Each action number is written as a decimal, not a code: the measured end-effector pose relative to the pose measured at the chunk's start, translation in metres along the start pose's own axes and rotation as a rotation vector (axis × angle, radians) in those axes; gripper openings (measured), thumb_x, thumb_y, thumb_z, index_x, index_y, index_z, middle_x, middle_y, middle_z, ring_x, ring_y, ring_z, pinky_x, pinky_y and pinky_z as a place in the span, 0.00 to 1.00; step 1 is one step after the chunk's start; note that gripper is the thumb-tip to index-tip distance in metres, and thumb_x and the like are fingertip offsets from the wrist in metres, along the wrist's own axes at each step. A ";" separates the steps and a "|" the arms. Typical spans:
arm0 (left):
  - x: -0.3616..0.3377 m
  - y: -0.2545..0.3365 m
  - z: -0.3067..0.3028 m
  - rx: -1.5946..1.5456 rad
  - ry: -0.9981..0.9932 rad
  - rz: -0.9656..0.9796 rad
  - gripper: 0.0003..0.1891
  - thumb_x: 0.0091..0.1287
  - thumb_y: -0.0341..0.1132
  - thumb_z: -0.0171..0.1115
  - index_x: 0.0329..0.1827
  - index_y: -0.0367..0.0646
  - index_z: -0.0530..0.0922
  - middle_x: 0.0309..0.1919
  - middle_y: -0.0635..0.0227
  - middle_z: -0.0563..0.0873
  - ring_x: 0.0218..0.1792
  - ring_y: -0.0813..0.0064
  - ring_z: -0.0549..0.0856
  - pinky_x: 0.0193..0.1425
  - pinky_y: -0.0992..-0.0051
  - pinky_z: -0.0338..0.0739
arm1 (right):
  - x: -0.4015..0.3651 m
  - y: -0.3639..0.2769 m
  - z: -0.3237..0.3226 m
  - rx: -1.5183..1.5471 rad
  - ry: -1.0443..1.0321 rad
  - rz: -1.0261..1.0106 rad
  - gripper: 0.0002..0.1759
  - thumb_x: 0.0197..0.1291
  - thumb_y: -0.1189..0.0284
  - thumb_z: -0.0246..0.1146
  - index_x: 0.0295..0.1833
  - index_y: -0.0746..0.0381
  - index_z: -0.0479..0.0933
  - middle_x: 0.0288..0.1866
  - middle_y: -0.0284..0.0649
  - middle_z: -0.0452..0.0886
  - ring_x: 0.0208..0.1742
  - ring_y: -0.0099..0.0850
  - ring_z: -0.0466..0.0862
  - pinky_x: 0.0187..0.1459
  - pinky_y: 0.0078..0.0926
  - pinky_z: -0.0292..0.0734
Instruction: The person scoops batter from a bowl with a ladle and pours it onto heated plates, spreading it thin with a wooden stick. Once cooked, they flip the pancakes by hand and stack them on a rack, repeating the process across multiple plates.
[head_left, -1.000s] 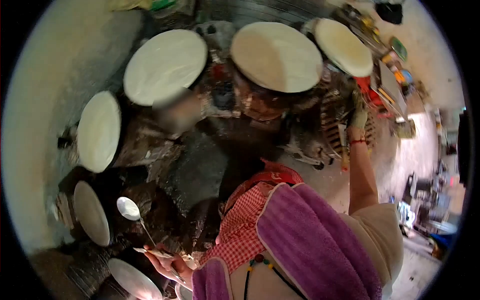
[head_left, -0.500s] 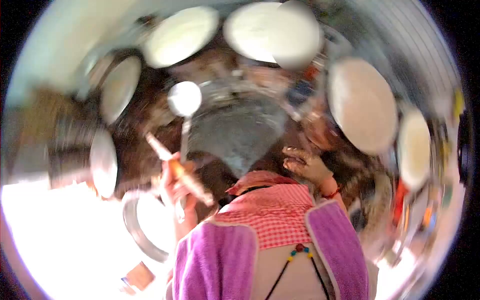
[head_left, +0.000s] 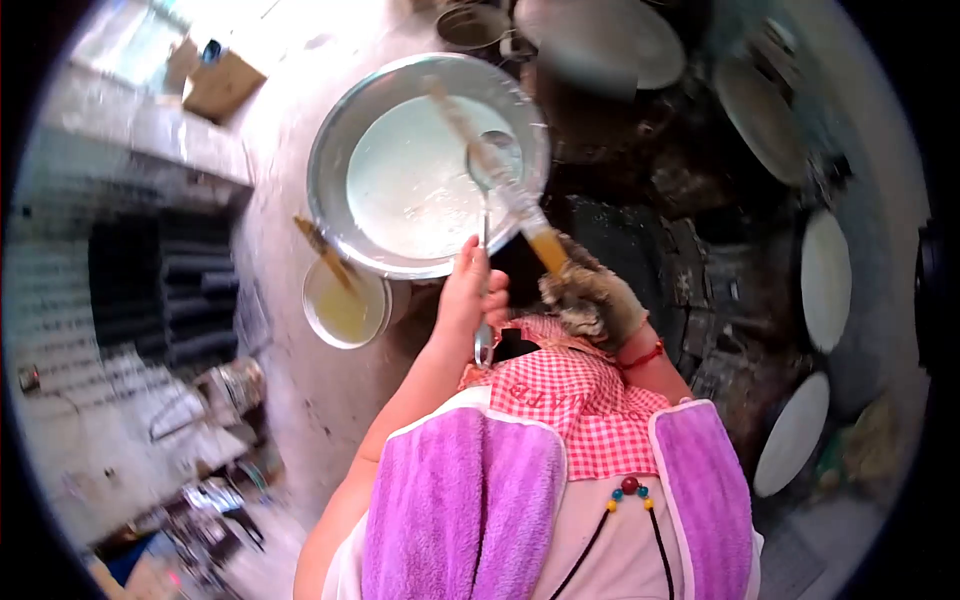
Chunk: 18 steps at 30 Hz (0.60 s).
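Wrapped round the handle of a metal ladle (head_left: 485,218) is my left hand (head_left: 474,298). The ladle's round bowl overlaps the near right part of a wide metal basin (head_left: 325,165) holding white batter-like liquid (head_left: 405,180). My right hand (head_left: 598,298), in a soiled glove, closes on the yellow-wrapped end of a long wooden stick (head_left: 510,195). This stick slants up and left across the ladle and over the basin, its far end blurred by motion.
Left of my left hand stands a small bowl (head_left: 370,338) with yellow liquid and a brown-handled tool (head_left: 325,255) in it. Several pale round discs (head_left: 826,280) ring a dark work area at the right. A cardboard box (head_left: 222,85) lies at the far left.
My view has swung left, from the dark round surface to the basin. The wooden stick, earlier at my left hand with the ladle, is now in my right hand.
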<state>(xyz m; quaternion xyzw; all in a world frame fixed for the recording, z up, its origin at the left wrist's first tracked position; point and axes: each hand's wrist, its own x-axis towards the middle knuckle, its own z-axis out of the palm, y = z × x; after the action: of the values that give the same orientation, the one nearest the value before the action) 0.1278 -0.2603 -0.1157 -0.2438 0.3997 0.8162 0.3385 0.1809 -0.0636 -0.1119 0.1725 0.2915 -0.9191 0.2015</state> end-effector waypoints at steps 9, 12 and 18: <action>0.056 0.085 -0.092 0.179 0.275 0.003 0.15 0.74 0.41 0.48 0.55 0.41 0.71 0.19 0.76 0.68 0.12 0.85 0.63 0.14 0.82 0.58 | 0.097 -0.081 -0.004 -0.322 0.380 0.395 0.31 0.61 0.74 0.58 0.71 0.54 0.62 0.28 0.38 0.78 0.12 0.17 0.66 0.11 0.13 0.58; 0.158 0.045 -0.153 0.884 0.376 0.097 0.15 0.72 0.41 0.49 0.45 0.37 0.75 0.23 0.55 0.79 0.22 0.62 0.79 0.25 0.64 0.72 | 0.144 -0.059 -0.002 -0.964 0.503 0.632 0.31 0.60 0.71 0.61 0.70 0.55 0.65 0.27 0.30 0.77 0.16 0.16 0.68 0.16 0.14 0.61; 0.212 0.071 -0.160 1.227 0.412 0.060 0.19 0.72 0.44 0.47 0.38 0.33 0.74 0.29 0.41 0.81 0.33 0.44 0.83 0.41 0.55 0.75 | 0.157 -0.079 0.004 -0.848 0.486 0.473 0.30 0.60 0.72 0.64 0.69 0.60 0.67 0.40 0.33 0.82 0.24 0.15 0.74 0.23 0.13 0.69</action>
<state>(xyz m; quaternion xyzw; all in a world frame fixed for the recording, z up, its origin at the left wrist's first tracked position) -0.0427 -0.3475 -0.3130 -0.1465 0.8569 0.3851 0.3098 0.0085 -0.0493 -0.1402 0.3445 0.6283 -0.5839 0.3815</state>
